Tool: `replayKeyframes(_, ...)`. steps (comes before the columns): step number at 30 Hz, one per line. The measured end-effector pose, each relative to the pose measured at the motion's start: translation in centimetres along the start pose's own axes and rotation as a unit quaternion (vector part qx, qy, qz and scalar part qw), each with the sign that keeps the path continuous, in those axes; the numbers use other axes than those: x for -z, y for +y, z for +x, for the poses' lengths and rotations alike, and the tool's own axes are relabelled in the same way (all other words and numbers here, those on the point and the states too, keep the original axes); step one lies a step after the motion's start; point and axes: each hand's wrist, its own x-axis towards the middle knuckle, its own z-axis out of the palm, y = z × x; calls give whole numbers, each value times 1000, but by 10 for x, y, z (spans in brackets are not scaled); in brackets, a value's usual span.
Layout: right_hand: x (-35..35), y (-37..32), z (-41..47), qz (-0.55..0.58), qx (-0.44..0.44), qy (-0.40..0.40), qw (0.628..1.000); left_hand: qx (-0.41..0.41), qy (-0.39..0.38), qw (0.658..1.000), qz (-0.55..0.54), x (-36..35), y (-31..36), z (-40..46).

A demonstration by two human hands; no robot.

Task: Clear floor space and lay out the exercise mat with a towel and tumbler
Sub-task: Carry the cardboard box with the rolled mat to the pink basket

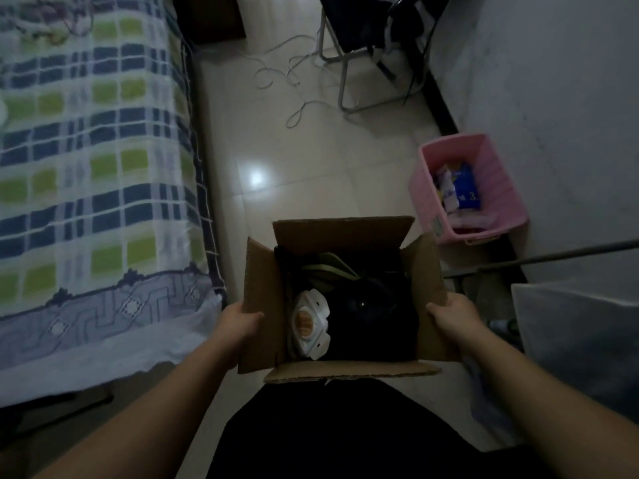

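Note:
An open cardboard box is held in front of me above the tiled floor, its four flaps spread out. Inside lie dark clothes, a white pack with an orange round label and a greenish item. My left hand grips the box's left flap and wall. My right hand grips its right flap and wall. No mat, towel or tumbler is in view.
A bed with a checked blue and green sheet runs along the left. A pink plastic bin with small packets stands by the right wall. White cables and a metal chair frame lie farther ahead. A grey surface is at right.

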Motion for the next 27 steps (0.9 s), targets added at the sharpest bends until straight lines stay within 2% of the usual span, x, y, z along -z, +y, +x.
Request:
replayKeyframes(4,17,-67,30,6,0,17,1000,5,-25,1000,3,16,67,32)
replayKeyframes(11,49,-151,90,35,5,23,999,-5,-18,998,60,10,187,85)
replayKeyframes(15,81,-173,145,33,-3,23,999,-26,-10,995,92,-18,258,118)
replayKeyframes(20,127,-204,212,34,-27,0,999,-10,-23,994,103,-58,346,145)
replayKeyframes(25,172,-247,258,31,25,39,998,-51,-25,990,132,-91,446,162)
replayKeyframes(27,186,-262,275,34,1,36,999,-58,-33,987,148,-102,481,171)
